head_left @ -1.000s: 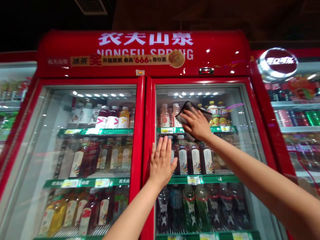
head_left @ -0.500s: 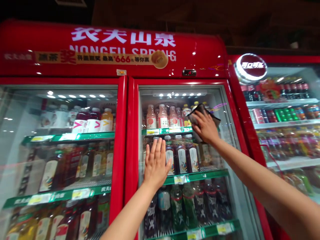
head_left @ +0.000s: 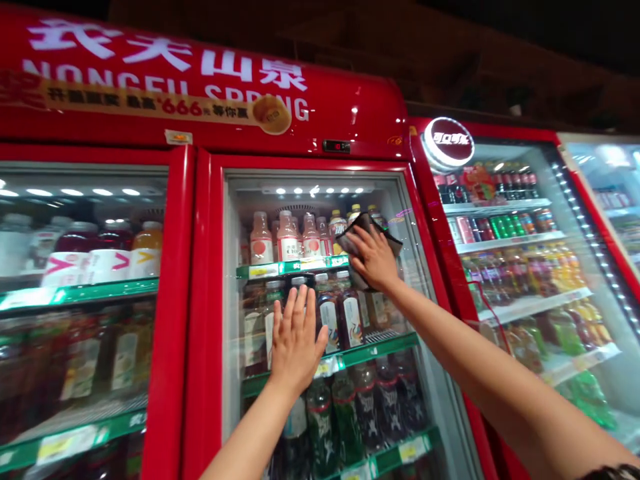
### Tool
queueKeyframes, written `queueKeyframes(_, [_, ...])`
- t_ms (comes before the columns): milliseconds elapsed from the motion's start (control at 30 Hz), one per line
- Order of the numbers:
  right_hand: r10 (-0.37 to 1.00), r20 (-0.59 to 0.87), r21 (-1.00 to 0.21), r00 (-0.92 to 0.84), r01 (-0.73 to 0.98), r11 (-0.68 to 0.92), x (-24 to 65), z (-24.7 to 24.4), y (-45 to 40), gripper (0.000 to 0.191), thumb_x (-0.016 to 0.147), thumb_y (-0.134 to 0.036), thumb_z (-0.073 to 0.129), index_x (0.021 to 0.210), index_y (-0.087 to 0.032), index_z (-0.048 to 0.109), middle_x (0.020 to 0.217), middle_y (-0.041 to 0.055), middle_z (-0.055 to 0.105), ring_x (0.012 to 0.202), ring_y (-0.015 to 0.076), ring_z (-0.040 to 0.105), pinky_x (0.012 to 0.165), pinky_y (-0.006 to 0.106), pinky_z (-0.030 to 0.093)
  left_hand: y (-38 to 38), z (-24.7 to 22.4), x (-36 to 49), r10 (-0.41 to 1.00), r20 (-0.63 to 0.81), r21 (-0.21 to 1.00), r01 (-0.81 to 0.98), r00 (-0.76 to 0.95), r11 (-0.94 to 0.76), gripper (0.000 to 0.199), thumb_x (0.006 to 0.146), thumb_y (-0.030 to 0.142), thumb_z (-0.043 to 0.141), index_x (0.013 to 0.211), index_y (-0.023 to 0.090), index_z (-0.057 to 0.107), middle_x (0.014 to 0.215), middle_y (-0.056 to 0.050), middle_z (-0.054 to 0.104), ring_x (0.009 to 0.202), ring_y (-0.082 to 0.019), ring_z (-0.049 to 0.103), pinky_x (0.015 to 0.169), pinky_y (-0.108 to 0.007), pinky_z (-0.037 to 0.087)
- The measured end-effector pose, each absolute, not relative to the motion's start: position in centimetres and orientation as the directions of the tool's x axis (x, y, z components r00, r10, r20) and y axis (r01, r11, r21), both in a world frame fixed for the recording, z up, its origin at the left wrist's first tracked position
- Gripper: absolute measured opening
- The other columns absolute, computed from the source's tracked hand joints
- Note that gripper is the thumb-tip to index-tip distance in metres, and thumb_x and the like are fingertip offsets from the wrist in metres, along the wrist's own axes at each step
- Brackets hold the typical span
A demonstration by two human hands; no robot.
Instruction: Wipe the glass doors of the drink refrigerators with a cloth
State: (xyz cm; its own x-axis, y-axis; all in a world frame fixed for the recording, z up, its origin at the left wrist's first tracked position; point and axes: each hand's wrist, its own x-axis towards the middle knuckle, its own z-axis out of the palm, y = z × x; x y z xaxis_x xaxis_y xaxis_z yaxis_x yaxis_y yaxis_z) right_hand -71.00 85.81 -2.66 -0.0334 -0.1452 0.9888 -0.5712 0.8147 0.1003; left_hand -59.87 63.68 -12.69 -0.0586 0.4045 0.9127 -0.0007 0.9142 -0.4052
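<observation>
My left hand [head_left: 296,340] lies flat with its fingers stretched out against the glass door [head_left: 400,267] of a red drinks fridge, in front of the bottles on the middle shelf. Higher and to the right, my right hand [head_left: 373,257] presses a dark cloth [head_left: 363,279] against the same glass, fingers spread over it. Behind the door stand peach-labelled bottles [head_left: 287,240] on the top shelf and dark bottles [head_left: 350,310] below them. The cloth hides part of both rows.
A red door frame [head_left: 173,313] divides this door from another glass-fronted section at left. Its shelves hold juice bottles [head_left: 113,250]. On the right stands a second red fridge with a round lit sign [head_left: 449,145] and several shelves of drinks. A small display [head_left: 337,146] sits above the door.
The view has swung to the right, so the fridge sits farther left and more of the right-hand fridge shows. Both hands remain at the glass, with the cloth under the right one.
</observation>
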Motion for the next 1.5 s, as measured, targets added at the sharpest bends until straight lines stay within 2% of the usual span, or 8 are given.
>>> queueKeyframes(167, [0.240, 0.968, -0.247, -0.080, -0.507, 0.826, -75.5, -5.3, 94.6, 0.054, 0.097, -0.040, 0.041, 0.149, -0.027, 0.047, 0.158, 0.0073, 0.044, 0.146, 0.0370, 0.036, 0.112, 0.066, 0.036, 65.0, -14.2, -61.0, 0.443, 0.891, -0.441, 0.043, -0.101, 0.897, 0.081, 0.097, 0.039, 0.053, 0.162, 0.025, 0.007, 0.164, -0.010, 0.033, 0.153, -0.028, 0.027, 0.128, -0.054, 0.017])
queueKeyframes(400, [0.190, 0.980, -0.190, -0.052, -0.510, 0.839, -76.4, -18.6, 97.6, 0.059, 0.094, -0.033, 0.046, 0.154, -0.030, 0.041, 0.159, 0.0092, 0.042, 0.141, 0.0326, 0.045, 0.112, 0.057, 0.042, 65.8, -15.0, -62.4, 0.478, 0.869, -0.468, 0.104, -0.125, 0.878, 0.083, 0.095, 0.037, 0.057, 0.162, 0.030, 0.008, 0.165, -0.007, 0.030, 0.153, -0.027, 0.027, 0.129, -0.055, 0.011])
queueKeyframes(700, [0.195, 0.979, -0.192, -0.063, -0.614, 0.766, -78.2, -1.9, 99.4, 0.056, 0.091, -0.031, 0.044, 0.146, -0.021, 0.052, 0.159, 0.0098, 0.041, 0.142, 0.0301, 0.044, 0.116, 0.051, 0.039, 65.6, -15.3, -63.4, 0.493, 0.863, -0.487, 0.075, -0.115, 0.870, 0.079, 0.096, 0.038, 0.055, 0.162, 0.026, 0.015, 0.167, -0.009, 0.024, 0.155, -0.026, 0.021, 0.129, -0.054, 0.005])
queueKeyframes(967, [0.106, 0.992, -0.128, -0.071, -0.594, 0.794, -76.1, -19.2, 98.9, 0.066, 0.091, -0.030, 0.046, 0.156, -0.036, 0.035, 0.161, 0.0035, 0.039, 0.145, 0.0328, 0.041, 0.115, 0.059, 0.038, 66.2, -15.2, -62.9, 0.470, 0.869, -0.460, 0.098, -0.153, 0.883, 0.081, 0.096, 0.036, 0.055, 0.162, 0.029, 0.010, 0.168, -0.006, 0.020, 0.155, -0.026, 0.021, 0.129, -0.054, 0.005])
queueKeyframes(1167, [0.282, 0.957, -0.275, -0.072, -0.534, 0.799, -75.3, -10.5, 94.5, 0.058, 0.094, -0.034, 0.043, 0.152, -0.033, 0.042, 0.159, 0.0051, 0.042, 0.148, 0.0376, 0.032, 0.114, 0.068, 0.033, 66.2, -15.4, -63.0, 0.458, 0.875, -0.453, 0.072, -0.155, 0.889, 0.078, 0.097, 0.036, 0.054, 0.162, 0.028, 0.011, 0.168, -0.007, 0.022, 0.155, -0.026, 0.021, 0.129, -0.055, 0.009])
queueKeyframes(1267, [0.135, 0.988, -0.154, -0.074, -0.535, 0.831, -73.0, -8.0, 89.8, 0.057, 0.095, -0.034, 0.045, 0.151, -0.033, 0.044, 0.161, 0.0022, 0.038, 0.152, 0.0379, 0.022, 0.118, 0.068, 0.026, 66.2, -15.4, -63.0, 0.462, 0.875, -0.460, 0.051, -0.146, 0.886, 0.076, 0.098, 0.036, 0.054, 0.162, 0.028, 0.014, 0.167, -0.008, 0.025, 0.155, -0.025, 0.022, 0.128, -0.055, 0.011])
queueKeyframes(1433, [-0.359, 0.931, 0.250, -0.074, -0.585, 0.771, -70.9, -15.9, 90.6, 0.064, 0.090, -0.037, 0.054, 0.153, -0.036, 0.041, 0.162, -0.0012, 0.037, 0.155, 0.0335, 0.017, 0.123, 0.061, 0.020, 66.0, -15.6, -63.0, 0.466, 0.872, -0.461, 0.066, -0.152, 0.885, 0.078, 0.097, 0.040, 0.054, 0.162, 0.026, 0.014, 0.167, -0.008, 0.025, 0.155, -0.026, 0.020, 0.129, -0.053, 0.007])
queueKeyframes(1500, [-0.350, 0.934, 0.246, -0.073, -0.579, 0.777, -72.0, -17.7, 93.5, 0.064, 0.089, -0.034, 0.053, 0.152, -0.034, 0.043, 0.158, 0.0011, 0.043, 0.153, 0.0328, 0.024, 0.123, 0.060, 0.023, 66.0, -15.7, -62.9, 0.468, 0.871, -0.463, 0.067, -0.148, 0.884, 0.079, 0.097, 0.039, 0.054, 0.162, 0.025, 0.013, 0.167, -0.009, 0.024, 0.155, -0.026, 0.019, 0.129, -0.053, 0.006])
